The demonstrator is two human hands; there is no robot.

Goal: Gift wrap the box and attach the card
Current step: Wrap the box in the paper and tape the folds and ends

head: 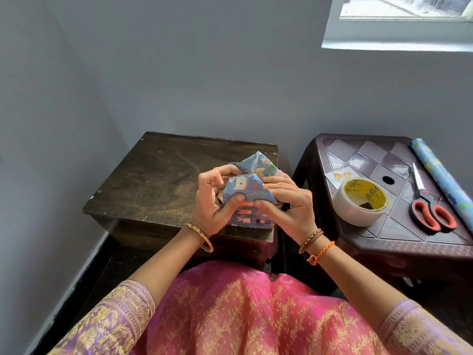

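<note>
The box (252, 216), covered in blue wrapping paper (245, 187) printed with small cartoon animals, sits at the near right corner of the dark wooden table (153, 175). Its end flaps are folded into triangles, one pointing up at the far side and one laid over the top. The card (337, 176), white with yellow dots, lies on the brown plastic table (384, 242) to the right, partly under a roll of tape (361, 201).

dark wooden stool (158, 175) by grey wall (204, 73) | plastic side table (399, 239) | window (404, 11)
</note>
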